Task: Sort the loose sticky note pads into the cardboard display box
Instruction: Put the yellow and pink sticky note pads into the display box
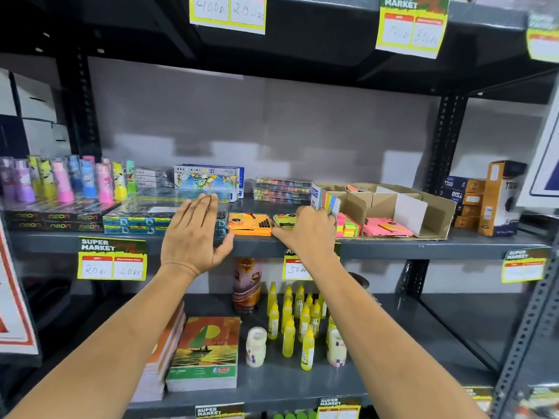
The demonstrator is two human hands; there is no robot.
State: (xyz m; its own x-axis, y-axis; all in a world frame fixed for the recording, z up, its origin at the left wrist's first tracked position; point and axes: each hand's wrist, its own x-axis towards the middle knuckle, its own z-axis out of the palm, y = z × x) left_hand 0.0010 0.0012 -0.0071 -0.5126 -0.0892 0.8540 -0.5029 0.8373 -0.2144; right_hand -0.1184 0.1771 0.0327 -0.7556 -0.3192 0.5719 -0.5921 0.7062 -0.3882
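Observation:
A cardboard display box (435,213) with dividers stands on the middle shelf, right of centre. Pink pads (385,228) lie in one front compartment, and neon pink and green pads (348,226) lie in the front-left one. An orange pad (249,223) and a yellow pad (282,220) lie loose on the shelf, left of the box. My right hand (308,229) grips a multicoloured pad (326,201), held upright at the box's left edge. My left hand (193,234) hovers flat, fingers spread, just left of the orange pad, holding nothing.
Stacked pen boxes (133,219) and neon packs (57,220) fill the shelf's left side. Oil pastel boxes (208,179) and chalk trays (281,189) stand behind. Brown boxes (490,201) sit right of the display box. Glue bottles (290,322) and notebooks (205,355) occupy the shelf below.

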